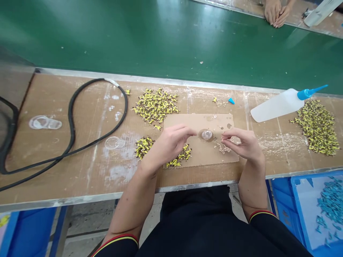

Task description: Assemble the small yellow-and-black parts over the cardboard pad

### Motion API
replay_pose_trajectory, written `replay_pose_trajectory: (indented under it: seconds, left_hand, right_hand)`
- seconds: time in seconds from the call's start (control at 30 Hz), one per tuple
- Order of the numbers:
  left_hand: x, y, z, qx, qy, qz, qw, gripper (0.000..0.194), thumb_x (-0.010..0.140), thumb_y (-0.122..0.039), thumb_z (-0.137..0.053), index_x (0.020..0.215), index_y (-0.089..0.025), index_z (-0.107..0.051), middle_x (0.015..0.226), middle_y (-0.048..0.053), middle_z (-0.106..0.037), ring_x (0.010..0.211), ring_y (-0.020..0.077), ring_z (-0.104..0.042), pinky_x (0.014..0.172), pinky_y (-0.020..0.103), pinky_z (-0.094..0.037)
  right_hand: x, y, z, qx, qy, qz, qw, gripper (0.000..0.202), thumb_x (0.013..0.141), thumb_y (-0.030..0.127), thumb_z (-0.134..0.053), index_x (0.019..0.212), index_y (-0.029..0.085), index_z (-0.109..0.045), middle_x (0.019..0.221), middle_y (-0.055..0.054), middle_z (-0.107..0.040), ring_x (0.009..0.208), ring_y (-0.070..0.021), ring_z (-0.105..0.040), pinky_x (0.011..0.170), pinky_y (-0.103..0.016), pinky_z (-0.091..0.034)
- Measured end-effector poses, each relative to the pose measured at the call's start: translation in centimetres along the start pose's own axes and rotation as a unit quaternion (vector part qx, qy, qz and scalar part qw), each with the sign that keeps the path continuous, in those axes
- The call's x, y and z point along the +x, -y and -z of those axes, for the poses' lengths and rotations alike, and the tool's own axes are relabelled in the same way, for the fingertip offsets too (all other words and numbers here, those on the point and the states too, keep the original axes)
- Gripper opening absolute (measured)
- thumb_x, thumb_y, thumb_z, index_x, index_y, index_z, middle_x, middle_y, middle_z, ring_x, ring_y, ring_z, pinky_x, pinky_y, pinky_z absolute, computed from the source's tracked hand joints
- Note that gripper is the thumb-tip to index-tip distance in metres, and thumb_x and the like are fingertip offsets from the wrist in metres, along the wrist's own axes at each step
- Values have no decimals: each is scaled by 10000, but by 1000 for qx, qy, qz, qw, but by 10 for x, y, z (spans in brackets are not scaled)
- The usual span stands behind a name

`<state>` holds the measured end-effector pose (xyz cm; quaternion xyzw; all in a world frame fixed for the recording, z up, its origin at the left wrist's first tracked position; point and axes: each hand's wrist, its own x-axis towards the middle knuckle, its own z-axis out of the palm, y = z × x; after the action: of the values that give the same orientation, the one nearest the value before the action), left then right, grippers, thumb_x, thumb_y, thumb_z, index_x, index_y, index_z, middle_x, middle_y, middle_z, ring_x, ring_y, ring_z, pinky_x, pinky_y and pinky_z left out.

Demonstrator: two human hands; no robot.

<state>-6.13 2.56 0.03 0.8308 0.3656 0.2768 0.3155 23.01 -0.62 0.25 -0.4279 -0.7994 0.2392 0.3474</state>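
Observation:
My left hand (175, 141) is over the left part of a cardboard sheet (198, 157), its fingers drawn together and pointing right; anything in the fingertips is too small to make out. Under and beside it lie small yellow-and-dark figure-like pieces (183, 155). My right hand (243, 142) is closed in a pinch above a scatter of tiny pale pieces (223, 148); what it pinches cannot be made out. Between the two hands sits a small round blob or dish of whitish stuff (207, 134) with a wet brown ring around it.
Behind the sheet lies a yellow pile (157, 105), with another pile (317, 126) far right. A white squeeze bottle (278, 105) with blue nozzle lies nearby. A black cable (71, 117) loops at left. Blue bins (297, 214) stand below. Across the green belt (160, 43) are another person's hands (276, 14).

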Motion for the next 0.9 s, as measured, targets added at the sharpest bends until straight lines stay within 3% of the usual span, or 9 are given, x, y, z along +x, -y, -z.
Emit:
replay_pose_trajectory:
  seconds: [0.1, 0.27, 0.43, 0.63, 0.77, 0.9]
  left_hand:
    - [1, -10, -6, -57, 18, -30, 998, 349, 1003, -51, -383, 1072, -174, -702, 963, 42, -730, 868, 146, -686, 779, 250, -516]
    - [3, -21, -26, -78, 17, -49, 996, 194, 1037, -224, -537, 1157, -144, -667, 953, 57, -703, 846, 158, -677, 764, 259, -519]
    - [2, -23, -43, -83, -9, -92, 992, 169, 1057, -229, -505, 1069, -175, -665, 922, 51, -680, 830, 151, -657, 742, 252, -510]
    - [2, -22, -43, -91, -15, -107, 990, 165, 1049, -198, -491, 1009, -175, -650, 913, 54, -678, 833, 154, -636, 745, 260, -496]
    - [2, -27, -44, -182, -26, -68, 981, 149, 1018, -202, -530, 904, -177, -624, 857, 33, -642, 744, 127, -579, 685, 243, -467]
    - [4, -30, -48, -276, -53, 9, 960, 158, 987, -276, -580, 863, -182, -611, 761, -1, -598, 660, 115, -498, 621, 243, -410]
  right_hand:
    - [0, 4, -10, 39, -31, 15, 999, 350, 885, 154, -760, 1208, 269, -689, 840, 10, -823, 750, -169, -797, 764, -308, -665]
    - [2, 12, -21, 73, -31, 38, 996, 385, 876, 133, -775, 1216, 268, -656, 829, 15, -824, 749, -164, -807, 772, -290, -667]
    - [3, 12, -25, 76, -24, 54, 995, 290, 888, 173, -772, 1144, 246, -656, 826, -4, -817, 746, -176, -805, 719, -294, -666]
    - [7, 16, -25, 64, 0, 48, 997, 144, 894, 192, -764, 1001, 238, -679, 813, -3, -796, 700, -150, -769, 643, -257, -630]
    - [10, 18, -27, 70, -7, 82, 994, 123, 901, 174, -751, 997, 244, -720, 824, -6, -792, 697, -148, -745, 642, -269, -614]
    - [11, 17, -32, 56, -63, 103, 991, 143, 912, 176, -730, 1016, 267, -764, 847, -28, -801, 731, -181, -752, 659, -325, -632]
